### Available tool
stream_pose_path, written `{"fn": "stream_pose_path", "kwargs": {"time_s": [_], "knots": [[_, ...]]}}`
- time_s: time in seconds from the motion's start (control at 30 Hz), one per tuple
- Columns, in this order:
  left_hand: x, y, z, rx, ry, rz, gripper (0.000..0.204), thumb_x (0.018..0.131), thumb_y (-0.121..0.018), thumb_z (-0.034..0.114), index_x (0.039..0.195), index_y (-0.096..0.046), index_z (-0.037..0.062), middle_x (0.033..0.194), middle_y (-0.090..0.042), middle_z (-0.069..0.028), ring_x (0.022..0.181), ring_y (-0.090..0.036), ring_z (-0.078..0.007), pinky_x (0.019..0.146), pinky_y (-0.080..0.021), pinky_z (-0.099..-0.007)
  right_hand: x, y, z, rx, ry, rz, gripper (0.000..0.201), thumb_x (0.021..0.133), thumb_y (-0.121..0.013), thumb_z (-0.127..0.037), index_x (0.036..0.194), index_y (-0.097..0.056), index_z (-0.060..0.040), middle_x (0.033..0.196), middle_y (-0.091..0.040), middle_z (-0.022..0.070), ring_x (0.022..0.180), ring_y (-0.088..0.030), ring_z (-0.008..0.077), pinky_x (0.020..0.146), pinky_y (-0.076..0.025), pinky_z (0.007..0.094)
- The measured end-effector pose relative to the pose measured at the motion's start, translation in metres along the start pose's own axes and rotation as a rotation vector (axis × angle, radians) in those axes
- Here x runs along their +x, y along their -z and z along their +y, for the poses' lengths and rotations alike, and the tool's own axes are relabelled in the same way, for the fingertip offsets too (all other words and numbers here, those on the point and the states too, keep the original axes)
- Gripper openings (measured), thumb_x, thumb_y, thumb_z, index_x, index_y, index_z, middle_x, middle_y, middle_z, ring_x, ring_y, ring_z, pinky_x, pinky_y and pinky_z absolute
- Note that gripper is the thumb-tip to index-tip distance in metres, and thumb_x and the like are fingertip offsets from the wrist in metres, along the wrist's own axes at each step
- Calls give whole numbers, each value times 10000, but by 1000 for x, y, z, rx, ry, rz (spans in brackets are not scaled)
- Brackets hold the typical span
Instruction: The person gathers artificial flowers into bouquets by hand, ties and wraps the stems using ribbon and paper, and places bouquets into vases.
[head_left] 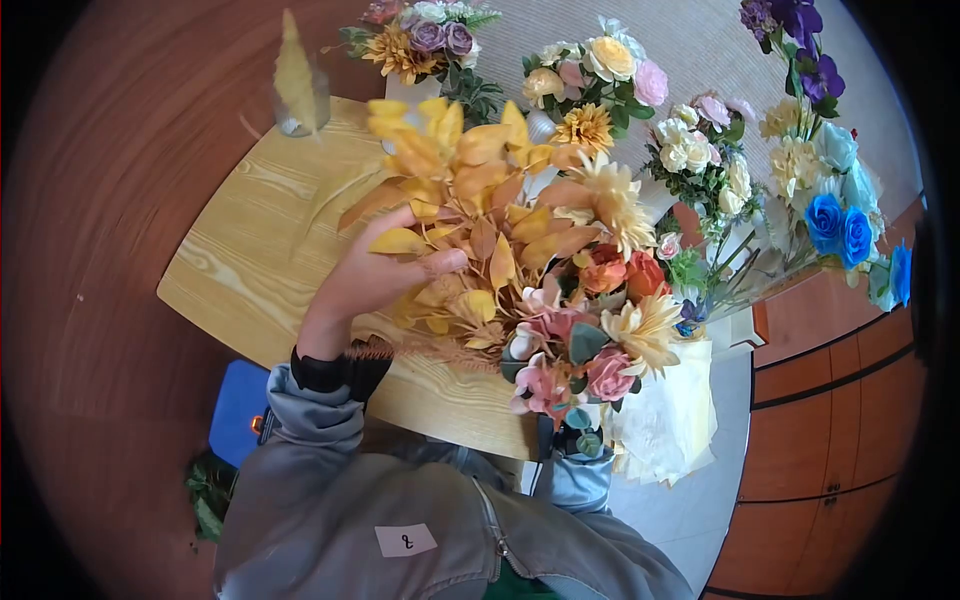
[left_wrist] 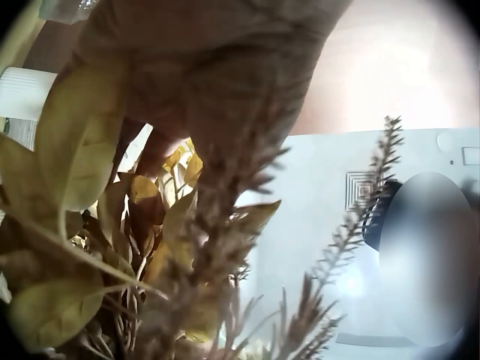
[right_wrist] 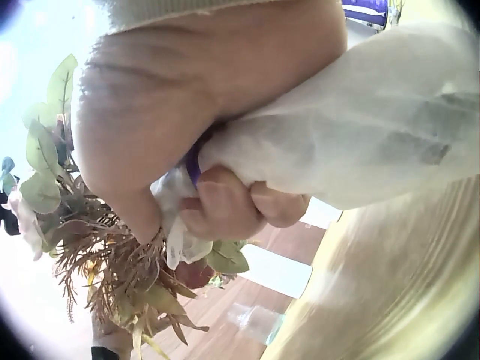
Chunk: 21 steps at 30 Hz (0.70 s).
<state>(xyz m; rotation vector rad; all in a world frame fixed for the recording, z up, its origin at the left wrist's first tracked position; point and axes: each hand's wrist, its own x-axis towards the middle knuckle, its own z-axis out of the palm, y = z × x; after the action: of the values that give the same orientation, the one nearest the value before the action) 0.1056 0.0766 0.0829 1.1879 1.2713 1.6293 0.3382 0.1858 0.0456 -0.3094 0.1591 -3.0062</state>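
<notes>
A bouquet of artificial flowers fills the middle of the head view, with yellow leaves (head_left: 490,240), cream flowers (head_left: 640,330) and pink roses (head_left: 610,373). My left hand (head_left: 385,275) reaches into the yellow leaves from the left, thumb and forefinger apart and fairly straight; leaves hide its other fingertips. In the left wrist view, that hand (left_wrist: 202,75) hangs over leaves and a brown sprig (left_wrist: 352,225). My right hand (right_wrist: 217,112), behind the bouquet in the head view, grips its stems, wrapped in white paper (right_wrist: 337,127). A purple ribbon (right_wrist: 193,161) shows between its fingers.
On the wooden table (head_left: 250,230) stands a glass vase (head_left: 305,105) with a yellow plume. Several flower arrangements line the far side, among them blue roses (head_left: 838,230) at right. Pale wrapping sheets (head_left: 665,410) lie to the right, and a blue box (head_left: 236,410) is at lower left.
</notes>
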Motion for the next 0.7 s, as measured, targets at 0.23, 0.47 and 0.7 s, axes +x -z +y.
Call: {"fn": "stream_pose_path", "kwargs": {"time_s": [0.23,0.47,0.7], "knots": [[0,4,-8,-80,-15,2,294,738,-645,82,1004,-546,5,933,-564,-11,867,-497,-71,749,-417,-218,0,-1,8,-4,21,7,547,869,-305,-457,1272,-305,-88,1244,-386,85,1108,-428,324,762,-336,454],[-1,-1,-10,165,-119,93,267,742,-620,67,991,-549,1,936,-546,-24,876,-490,-87,760,-400,-222,-5,2,9,-4,43,13,546,863,-317,-452,1272,-304,-90,1239,-388,82,1102,-430,319,756,-335,449],[-2,-3,-3,31,-178,422,203,737,-576,11,939,-557,15,916,-565,-40,871,-502,-106,785,-386,-239,-10,7,11,-8,70,19,546,858,-328,-446,1272,-302,-92,1234,-389,79,1095,-431,313,750,-334,445]]}}
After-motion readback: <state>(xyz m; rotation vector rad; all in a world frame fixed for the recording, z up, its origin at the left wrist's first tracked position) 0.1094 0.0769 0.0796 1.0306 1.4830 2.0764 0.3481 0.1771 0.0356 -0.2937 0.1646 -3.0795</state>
